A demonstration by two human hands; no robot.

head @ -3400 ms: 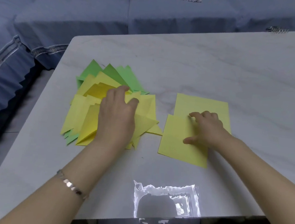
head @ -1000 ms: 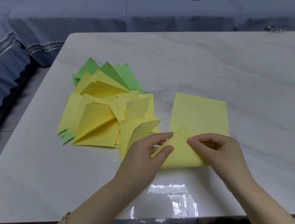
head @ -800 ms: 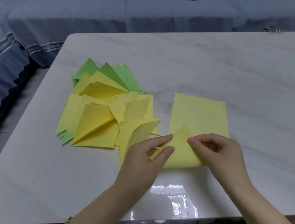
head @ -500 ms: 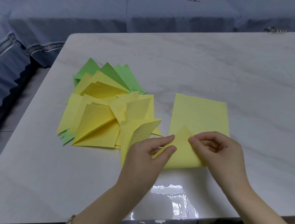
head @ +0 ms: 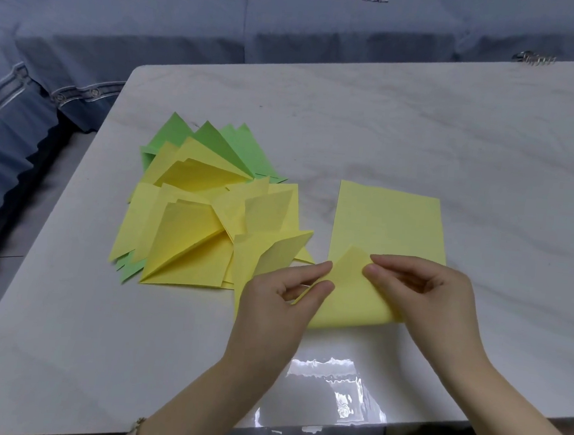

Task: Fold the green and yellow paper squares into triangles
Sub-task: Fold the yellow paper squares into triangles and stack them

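Marble table [head: 424, 118]: left hand [head: 278, 306] now off pile [head: 187, 244], onto yellow sheet [head: 351, 298]

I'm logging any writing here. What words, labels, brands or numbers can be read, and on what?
None can be read. The held sheet, flat sheet, folded pile, table and sofa bear no writing; the metal thing at the table's far edge is too small to tell.

Both hands meet mid-frame, each pinching with thumb and forefinger.
The left hand [head: 280, 306] comes in from the lower left on a bare forearm, thumb and forefinger stretched forward to nip the left edge of the folded yellow sheet [head: 351, 301]. The right hand [head: 424, 293] reaches from the lower right, fingertips bent inward, pinching the sheet's upturned corner.
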